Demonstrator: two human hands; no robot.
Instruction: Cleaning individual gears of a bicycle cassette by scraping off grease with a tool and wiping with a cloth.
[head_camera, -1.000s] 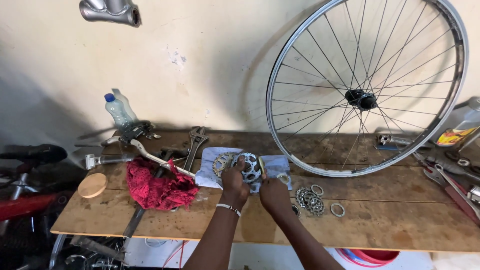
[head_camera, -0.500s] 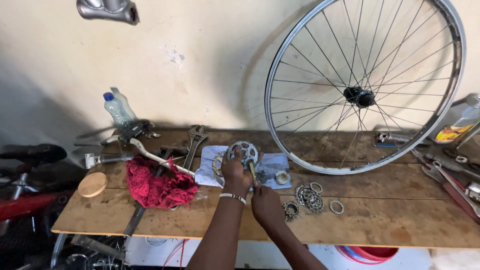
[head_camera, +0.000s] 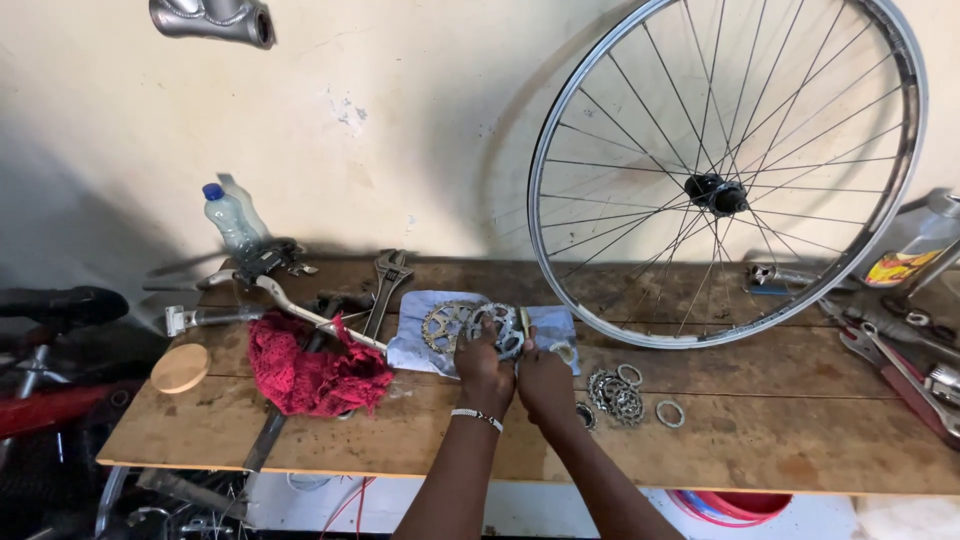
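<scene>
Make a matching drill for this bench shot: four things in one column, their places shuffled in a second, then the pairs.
Things
1. Silver spoked bicycle wheel
2. Crumpled red cloth
3. Clear plastic bottle with blue cap
4. Round toothed metal sprocket

Places
A. Lying on the wooden bench, left of the pale blue rag
B. Held between the left hand and right hand, over the rag
C. Standing on the bench, leaning against the wall
D. At the bench's back left, by the wall

Pairs: 1-C, 2-A, 3-D, 4-B
</scene>
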